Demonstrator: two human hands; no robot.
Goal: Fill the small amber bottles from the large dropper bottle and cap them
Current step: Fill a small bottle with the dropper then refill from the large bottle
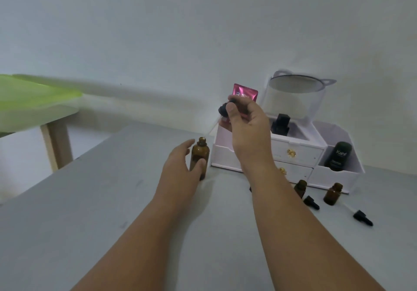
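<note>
While the right hand [246,128] pinches the black bulb of the dropper [224,110] between thumb and fingertips, its glass pipette [212,128] slants down and away to the left, the tip at the mouth of the large dropper bottle [199,155]. Whether the tip is inside the neck or just above it I cannot tell. Below and to the left of that hand, the left hand [180,162] grips the bottle upright on the table [112,200], thumb on the near side and fingers behind.

Both small amber bottles [301,188] [332,193] stand open, well off to the right of the right forearm, with their dropper caps [311,202] [363,217] lying nearby. Beyond the right hand sits a white organiser [300,153].

The main risk, as I judge it, is the carry. A loaded pipette must cross from the far side of one arm to the other, and any extra squeeze on the bulb would drip liquid onto the table. Held this slanted, the glass could knock the bottle's rim (thin glass, so it may chip). The small necks are narrow, and nothing holds those bottles steady, so a nudge could tip one over.
</note>
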